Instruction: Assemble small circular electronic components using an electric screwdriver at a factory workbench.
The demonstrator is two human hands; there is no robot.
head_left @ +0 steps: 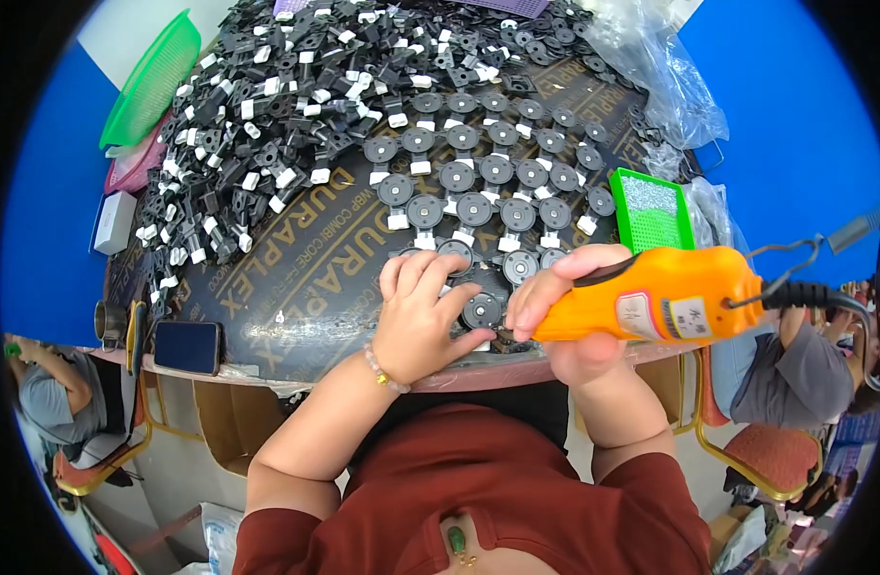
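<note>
My left hand (413, 314) rests low on the dark board, its thumb and index finger on either side of a black disc-shaped part (482, 311) near the front edge. The other fingers lie over neighbouring parts just beyond it. My right hand (583, 307) is wrapped round an orange electric screwdriver (684, 273), which lies nearly level and points left. Its tip comes close to the right side of that disc; whether it touches is hidden by my fingers. Several similar discs with white ends (473, 209) stand in rows past my hands.
A large heap of black and white parts (296, 105) covers the far left. A green tray (687, 218) of small metal pieces stands at the right, beside clear plastic bags (665, 81). A phone (188, 347) lies front left. The screwdriver's cable (813, 295) runs off right.
</note>
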